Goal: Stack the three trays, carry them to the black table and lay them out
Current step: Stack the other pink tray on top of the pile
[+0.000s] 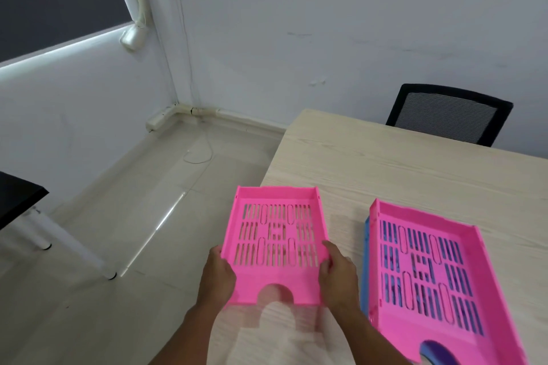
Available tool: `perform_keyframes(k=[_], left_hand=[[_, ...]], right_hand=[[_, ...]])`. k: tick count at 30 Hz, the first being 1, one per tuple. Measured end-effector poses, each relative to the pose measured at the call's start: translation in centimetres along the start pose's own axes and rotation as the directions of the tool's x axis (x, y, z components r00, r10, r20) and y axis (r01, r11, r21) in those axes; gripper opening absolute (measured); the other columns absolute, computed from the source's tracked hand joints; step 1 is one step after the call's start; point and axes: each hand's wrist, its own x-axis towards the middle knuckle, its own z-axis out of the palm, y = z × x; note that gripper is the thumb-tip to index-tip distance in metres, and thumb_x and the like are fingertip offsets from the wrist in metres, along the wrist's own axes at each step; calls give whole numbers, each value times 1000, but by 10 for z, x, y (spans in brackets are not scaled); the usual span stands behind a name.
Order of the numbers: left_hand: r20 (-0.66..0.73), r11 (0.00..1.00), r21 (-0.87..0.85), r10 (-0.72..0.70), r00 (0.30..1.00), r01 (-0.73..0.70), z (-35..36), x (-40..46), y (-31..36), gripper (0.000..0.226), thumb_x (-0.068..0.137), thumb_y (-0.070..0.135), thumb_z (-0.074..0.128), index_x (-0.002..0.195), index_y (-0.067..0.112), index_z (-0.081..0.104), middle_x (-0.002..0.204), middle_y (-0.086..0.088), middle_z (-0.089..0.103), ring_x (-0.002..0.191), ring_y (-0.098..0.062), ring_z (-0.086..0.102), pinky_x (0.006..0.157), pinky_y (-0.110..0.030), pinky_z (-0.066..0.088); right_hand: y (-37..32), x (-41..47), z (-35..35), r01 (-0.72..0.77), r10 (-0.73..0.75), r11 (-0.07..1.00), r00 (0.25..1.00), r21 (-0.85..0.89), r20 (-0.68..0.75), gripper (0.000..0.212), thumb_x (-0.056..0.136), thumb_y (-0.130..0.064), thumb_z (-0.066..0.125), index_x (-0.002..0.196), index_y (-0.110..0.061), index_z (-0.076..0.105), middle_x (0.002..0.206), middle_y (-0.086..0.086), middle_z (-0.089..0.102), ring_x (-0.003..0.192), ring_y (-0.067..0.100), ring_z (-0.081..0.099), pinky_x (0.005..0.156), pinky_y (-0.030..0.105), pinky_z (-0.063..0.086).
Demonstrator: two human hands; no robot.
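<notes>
A pink slotted tray hangs just above the left corner of the light wooden table, partly past its edge. My left hand grips its left side and my right hand grips its right side. To the right, a second pink tray rests on top of a blue tray, of which only the left edge shows. A corner of the black table appears at the far left.
A black mesh chair stands behind the wooden table. White legs of the black table stand on the tiled floor between the two tables. A cable lies on the floor near the wall corner.
</notes>
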Motion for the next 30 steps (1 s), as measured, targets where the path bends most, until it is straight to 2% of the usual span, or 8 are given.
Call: perform_keyframes(k=[4,8,11,15,18,21,25,30], left_hand=[[-14,999,-8,43,999,-43,2,-3,14,23,100,7,35,121,5,44,99,-12,61,80,-27,58,61,-31,43],[-44,993,-27,110,993,-111,14,-9,37,20,98,9,39,118,10,45,99,-14,66,79,-29,62,62,-34,46],[-83,985,-67,155,984,-161,31,-18,63,20,98,8,42,117,8,48,94,-9,63,80,-29,59,66,-33,42],[-65,963,-106,243,968,-249,62,-36,95,20,100,11,44,119,8,48,96,-8,63,83,-28,60,66,-32,43],[-22,947,-127,293,956,-294,93,-54,117,20,101,10,41,121,6,46,94,-4,62,75,-21,57,59,-30,40],[35,937,-147,325,945,-317,126,-76,132,19,102,10,39,120,7,45,92,-2,62,67,-7,58,52,-21,42],[119,928,-161,355,927,-335,162,-101,147,15,102,11,39,117,11,44,87,3,63,68,1,60,48,-14,48],[167,924,-156,373,913,-349,190,-122,154,12,100,15,43,113,17,46,85,5,66,71,-6,64,55,-25,47]], right_hand=[[-4,15,-20,30,-27,999,997,37,-77,45,96,-7,49,138,-18,57,85,12,62,63,14,56,57,22,40],[-4,19,-55,78,-68,995,987,63,-146,43,96,-2,52,136,-12,60,86,9,57,60,-3,44,53,7,31],[9,23,-80,75,-56,993,979,91,-196,44,96,-3,54,139,-12,58,91,14,60,61,6,48,56,15,37],[37,26,-117,39,-6,993,959,111,-283,42,94,-2,57,136,-10,61,90,15,63,60,4,48,55,8,34],[62,23,-150,-3,54,989,939,148,-341,42,92,-2,60,134,-5,62,100,19,71,71,18,57,70,21,45],[84,15,-182,-61,137,976,919,210,-371,43,91,1,64,134,1,60,113,21,72,87,13,58,87,24,43],[124,12,-215,-118,201,970,884,213,-423,42,89,2,62,130,-5,65,110,24,74,89,26,70,94,36,53],[161,1,-239,-191,256,963,864,188,-434,40,87,-7,59,124,-17,70,96,17,75,84,33,68,82,45,58]])
